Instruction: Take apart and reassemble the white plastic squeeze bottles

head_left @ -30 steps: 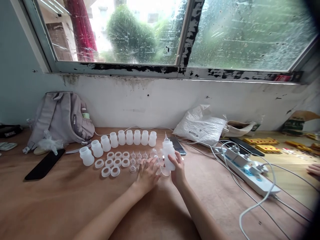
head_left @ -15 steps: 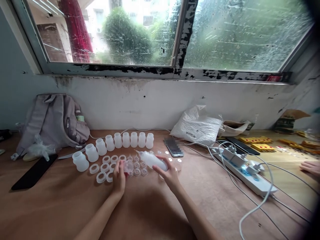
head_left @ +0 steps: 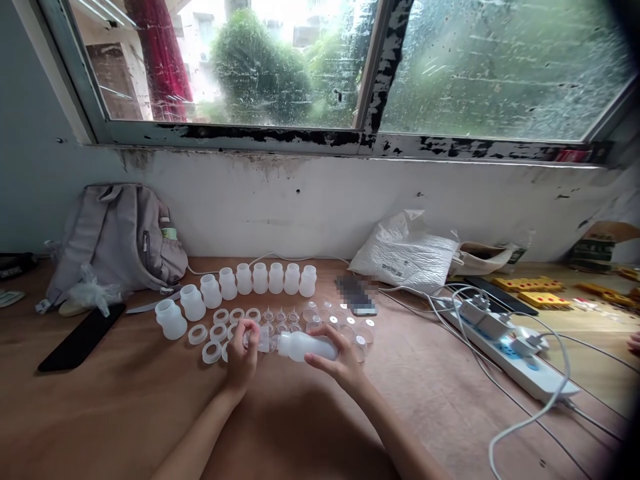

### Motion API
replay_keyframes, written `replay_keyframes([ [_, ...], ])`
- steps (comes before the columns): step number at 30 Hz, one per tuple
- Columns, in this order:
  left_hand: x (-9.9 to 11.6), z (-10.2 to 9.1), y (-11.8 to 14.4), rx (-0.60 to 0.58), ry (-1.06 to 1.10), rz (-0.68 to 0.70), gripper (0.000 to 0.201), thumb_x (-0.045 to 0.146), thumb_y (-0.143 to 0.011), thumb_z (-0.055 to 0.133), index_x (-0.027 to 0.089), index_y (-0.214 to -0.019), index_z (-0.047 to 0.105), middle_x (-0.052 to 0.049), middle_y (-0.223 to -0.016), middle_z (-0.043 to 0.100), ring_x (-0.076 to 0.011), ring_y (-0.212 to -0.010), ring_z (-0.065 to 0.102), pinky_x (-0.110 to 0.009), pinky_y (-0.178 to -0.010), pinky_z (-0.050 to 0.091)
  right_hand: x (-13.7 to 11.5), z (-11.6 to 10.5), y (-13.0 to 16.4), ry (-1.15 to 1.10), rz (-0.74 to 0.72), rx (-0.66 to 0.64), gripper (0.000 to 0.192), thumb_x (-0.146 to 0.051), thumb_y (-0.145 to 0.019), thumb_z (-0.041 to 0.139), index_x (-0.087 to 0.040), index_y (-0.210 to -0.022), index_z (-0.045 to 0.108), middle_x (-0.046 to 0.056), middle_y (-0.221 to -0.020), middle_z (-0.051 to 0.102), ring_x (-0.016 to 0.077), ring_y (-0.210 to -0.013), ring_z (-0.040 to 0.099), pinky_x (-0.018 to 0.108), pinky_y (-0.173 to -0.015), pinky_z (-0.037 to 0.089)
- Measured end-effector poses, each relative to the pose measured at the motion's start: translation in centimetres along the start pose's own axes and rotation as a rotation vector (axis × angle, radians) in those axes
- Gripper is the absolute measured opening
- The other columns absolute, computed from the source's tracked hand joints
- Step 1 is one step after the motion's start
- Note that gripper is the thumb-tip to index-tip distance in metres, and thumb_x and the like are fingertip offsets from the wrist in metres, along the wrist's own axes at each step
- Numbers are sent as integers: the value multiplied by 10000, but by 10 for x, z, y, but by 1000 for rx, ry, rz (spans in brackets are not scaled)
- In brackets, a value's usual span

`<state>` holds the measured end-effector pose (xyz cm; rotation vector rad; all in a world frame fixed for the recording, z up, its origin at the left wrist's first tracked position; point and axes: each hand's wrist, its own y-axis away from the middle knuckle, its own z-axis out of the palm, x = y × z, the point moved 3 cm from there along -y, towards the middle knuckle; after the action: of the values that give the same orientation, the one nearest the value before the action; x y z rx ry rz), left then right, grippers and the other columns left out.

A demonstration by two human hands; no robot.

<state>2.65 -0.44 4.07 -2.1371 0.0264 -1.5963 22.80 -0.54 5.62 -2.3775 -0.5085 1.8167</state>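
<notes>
Right hand (head_left: 336,357) wraps its fingers around a small translucent white plastic bottle (head_left: 306,346), held sideways just above the brown wooden table (head_left: 100,400), nozzle end pointing to nine o'clock. Left hand (head_left: 243,353) is pinched closed on a clear plastic cap (head_left: 263,340) right at that nozzle end. At twelve o'clock from the hands, a curved row of open white bottles (head_left: 240,283) stands, with white plastic rings (head_left: 217,330) lying just before it.

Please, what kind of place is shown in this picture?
Probably an informal workroom for small assembly. A wooden table under a grimy window holds rows of small plastic bottles, loose rings, a power strip and a backpack.
</notes>
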Motion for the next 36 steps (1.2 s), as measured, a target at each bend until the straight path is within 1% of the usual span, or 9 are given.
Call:
replay_keyframes([
  [5, 6, 7, 9, -82, -94, 77, 190, 350, -809, 360, 199, -739, 453, 12, -666, 505, -138, -608, 492, -223, -533, 367, -6, 3, 2, 98, -157, 1, 260, -315, -619, 679, -224, -849, 598, 20, -834, 586, 195, -750, 542, 273, -630, 415],
  [8, 9, 8, 11, -92, -122, 94, 183, 338, -811, 353, 200, -742, 453, 6, -675, 521, -147, -642, 508, -227, -550, 370, -8, 5, 3, 131, -212, -6, 265, -298, -626, 681, -226, -867, 598, 27, -846, 577, 197, -770, 540, 282, -656, 416],
  [12, 9, 9, 11, -90, -137, 84, 199, 345, -817, 338, 200, -739, 451, 9, -659, 512, -146, -632, 505, -234, -558, 370, -10, 6, 4, 138, -258, -1, 269, -311, -629, 680, -222, -872, 606, 41, -873, 566, 204, -791, 540, 296, -673, 428],
  [17, 10, 11, 13, -85, -119, 72, 204, 336, -825, 326, 203, -729, 447, 29, -621, 472, -131, -589, 483, -229, -557, 359, -11, 8, 5, 126, -263, -5, 270, -306, -628, 678, -219, -872, 603, 49, -885, 560, 210, -796, 535, 297, -666, 431],
  [20, 10, 12, 15, -83, -110, 34, 213, 344, -833, 314, 206, -719, 430, 31, -611, 463, -132, -563, 463, -233, -542, 348, -11, 9, 7, 118, -257, -9, 271, -304, -629, 676, -223, -874, 593, 47, -880, 555, 210, -789, 529, 299, -661, 427],
  [23, 9, 13, 17, -43, -96, -9, 229, 345, -841, 300, 210, -678, 387, 38, -571, 438, -129, -520, 429, -232, -513, 327, -12, 12, 9, 112, -236, -21, 260, -311, -639, 666, -226, -870, 581, 40, -865, 542, 201, -772, 523, 292, -656, 421],
  [28, 4, 14, 22, 40, -73, -18, 219, 322, -832, 318, 211, -647, 358, 43, -542, 407, -125, -493, 406, -229, -494, 318, -11, 20, 13, 114, -195, -31, 231, -340, -658, 644, -224, -844, 570, 30, -837, 520, 190, -757, 513, 285, -665, 411],
  [33, 2, 16, 23, 66, 4, -13, 222, 331, -834, 321, 208, -655, 365, 43, -558, 405, -116, -496, 400, -226, -499, 332, -6, 25, 16, 125, -216, -17, 238, -318, -675, 626, -219, -879, 556, 42, -890, 496, 196, -806, 511, 293, -704, 421],
  [36, 1, 13, 16, 53, 45, -45, 241, 363, -820, 361, 202, -641, 373, 47, -552, 411, -108, -500, 407, -218, -497, 339, -7, 30, 20, 150, -253, -15, 248, -300, -698, 600, -216, -922, 535, 55, -919, 493, 207, -846, 512, 309, -743, 428],
])
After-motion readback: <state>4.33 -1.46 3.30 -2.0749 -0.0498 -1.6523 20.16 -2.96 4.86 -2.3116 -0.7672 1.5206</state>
